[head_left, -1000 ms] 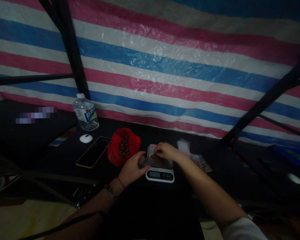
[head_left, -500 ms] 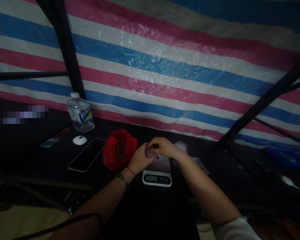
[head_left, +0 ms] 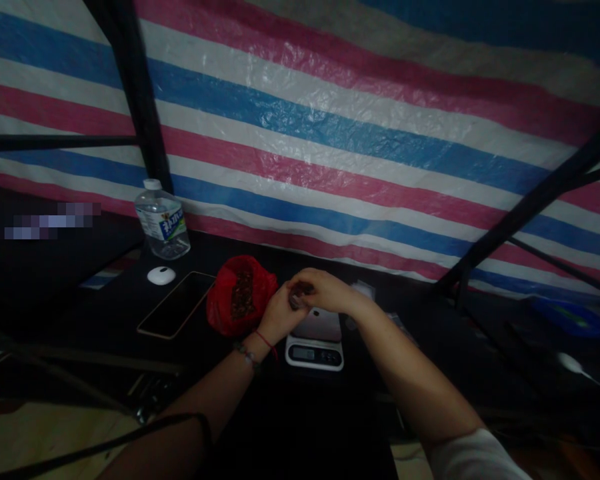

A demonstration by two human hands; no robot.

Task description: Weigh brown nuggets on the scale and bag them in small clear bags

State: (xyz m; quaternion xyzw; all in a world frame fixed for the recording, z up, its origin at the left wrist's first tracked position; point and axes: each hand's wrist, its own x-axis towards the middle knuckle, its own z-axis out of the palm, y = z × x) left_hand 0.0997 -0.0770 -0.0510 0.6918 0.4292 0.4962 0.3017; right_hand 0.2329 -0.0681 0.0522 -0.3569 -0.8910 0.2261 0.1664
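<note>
While both sets of my fingers pinch a small clear packet [head_left: 297,298] just above the scale [head_left: 315,341], the red bag [head_left: 240,293] sits left of them; the bottle [head_left: 163,221] label's writing is unreadable.

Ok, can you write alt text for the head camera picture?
Two hands, left hand and right hand, pinch a small packet together above a kitchen scale on a dark table, beside a red bag, a phone and a water bottle.

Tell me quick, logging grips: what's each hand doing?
Left hand: closed on a small clear bag.
Right hand: pinching the same bag, above the scale.
</note>
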